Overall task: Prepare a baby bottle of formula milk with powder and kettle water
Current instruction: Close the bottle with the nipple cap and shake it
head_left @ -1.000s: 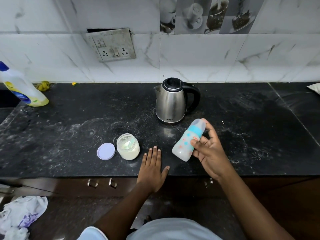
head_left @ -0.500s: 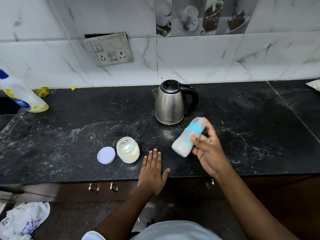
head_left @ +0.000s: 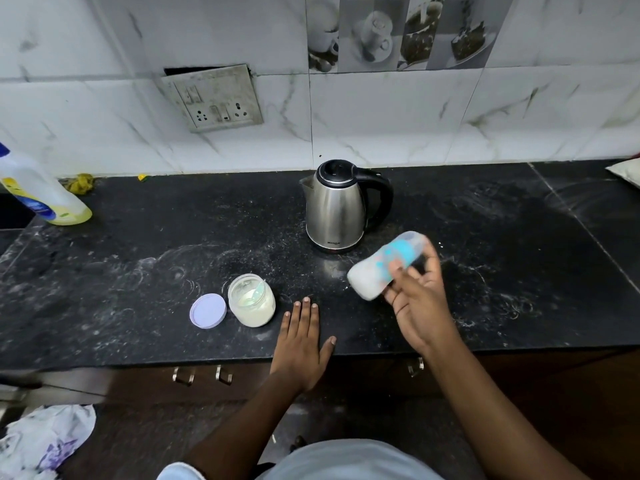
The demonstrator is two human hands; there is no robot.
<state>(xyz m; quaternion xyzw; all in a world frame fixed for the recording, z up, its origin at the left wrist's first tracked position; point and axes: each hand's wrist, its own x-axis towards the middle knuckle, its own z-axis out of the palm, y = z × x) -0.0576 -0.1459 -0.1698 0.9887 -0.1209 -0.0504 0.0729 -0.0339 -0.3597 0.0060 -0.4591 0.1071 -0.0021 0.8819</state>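
My right hand [head_left: 420, 299] grips a baby bottle [head_left: 379, 268] with a blue collar and clear cap, tilted almost on its side above the counter and blurred by motion; whitish liquid fills its lower end. My left hand [head_left: 301, 337] lies flat, fingers straight, on the black counter [head_left: 138, 271] near its front edge. A steel kettle [head_left: 337, 206] with a black lid and handle stands just behind the bottle. To the left of my left hand sits an open glass jar of powder [head_left: 251, 304] with a scoop inside, and its lilac lid [head_left: 208, 311] lies beside it.
A yellow and white detergent bottle [head_left: 38, 192] stands at the counter's far left. A socket plate [head_left: 213, 98] hangs crooked on the tiled wall. Cabinet handles [head_left: 202, 375] sit below the counter edge. Crumpled cloth [head_left: 41, 441] lies low left.
The bottle has swung to a flatter tilt in my right hand and is now blurred. My left hand has stayed flat on the counter.
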